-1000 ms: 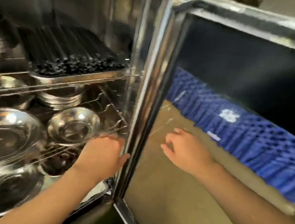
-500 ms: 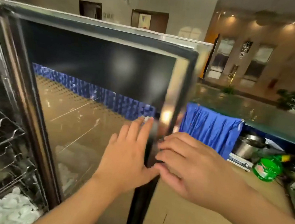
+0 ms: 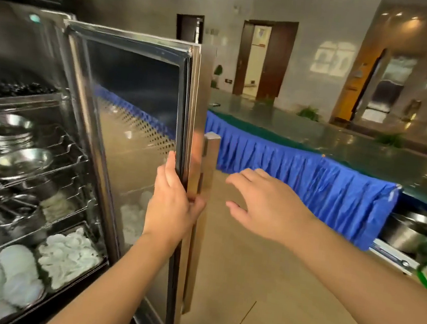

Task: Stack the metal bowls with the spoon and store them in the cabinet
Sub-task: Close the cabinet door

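Cabinet (image 3: 44, 68) open at left, wire shelves loaded. Door (image 3: 136, 126) swung out, glass panel reflecting blue cloth, free edge facing camera, long handle (image 3: 202, 214) on its outer side. Tabletop (image 3: 342, 144) at right, green surface, blue skirt (image 3: 311, 183) along its front; pot (image 3: 409, 232) below its far end. Metal bowls (image 3: 18, 161) stacked on middle shelves inside cabinet; spoon not discernible. White dishes (image 3: 68, 254) in tray on bottom shelf. Left hand (image 3: 170, 205) on door's free edge, grip closed around the edge, fingers on inner side, thumb toward handle. Right hand (image 3: 268, 208) just beside handle, not touching, grip spread, empty.
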Tool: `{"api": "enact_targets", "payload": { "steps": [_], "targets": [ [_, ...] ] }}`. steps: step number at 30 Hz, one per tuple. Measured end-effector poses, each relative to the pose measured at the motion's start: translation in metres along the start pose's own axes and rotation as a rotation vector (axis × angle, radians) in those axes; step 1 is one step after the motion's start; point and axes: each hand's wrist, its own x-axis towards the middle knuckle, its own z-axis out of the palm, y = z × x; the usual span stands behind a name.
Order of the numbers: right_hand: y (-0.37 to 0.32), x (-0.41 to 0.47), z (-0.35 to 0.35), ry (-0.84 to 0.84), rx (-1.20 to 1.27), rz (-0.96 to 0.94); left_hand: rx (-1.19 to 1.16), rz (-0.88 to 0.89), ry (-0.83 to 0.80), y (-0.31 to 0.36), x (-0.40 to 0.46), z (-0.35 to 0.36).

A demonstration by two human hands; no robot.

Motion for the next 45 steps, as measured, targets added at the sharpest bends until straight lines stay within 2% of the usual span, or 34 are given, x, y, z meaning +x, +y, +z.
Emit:
{"api": "enact_targets", "payload": {
  "steps": [5,11,16,25,27,32,37,40,42,45],
  "targets": [
    [-0.038,0.032,0.023,0.077,0.141,-0.019,0.074,-0.070,0.035,-0.024,-0.036,-0.061],
    [-0.129,0.069,0.037,0.135,0.411,-0.130,0.183,-0.205,0.133,-0.059,-0.078,-0.145],
    [-0.207,0.095,0.041,0.072,0.712,-0.271,0.262,-0.335,0.228,-0.098,-0.097,-0.212],
    [-0.356,0.156,0.054,0.065,0.891,-0.423,0.326,-0.491,0.376,-0.182,-0.102,-0.312],
    [-0.370,0.164,0.057,0.058,0.937,-0.423,0.344,-0.508,0.375,-0.197,-0.095,-0.319],
    [-0.437,0.211,0.076,-0.099,1.067,-0.401,0.367,-0.555,0.429,-0.253,-0.076,-0.358],
    [-0.494,0.246,0.102,-0.375,1.278,-0.374,0.469,-0.571,0.343,-0.307,-0.065,-0.394],
    [-0.522,0.269,0.115,-0.520,1.397,-0.397,0.573,-0.460,0.351,-0.340,-0.066,-0.426],
    [-0.538,0.284,0.124,-0.540,1.455,-0.423,0.683,-0.368,0.360,-0.366,-0.065,-0.450],
    [-0.559,0.305,0.138,-0.539,1.469,-0.436,0.863,-0.414,0.396,-0.414,-0.058,-0.480]
  ]
}}
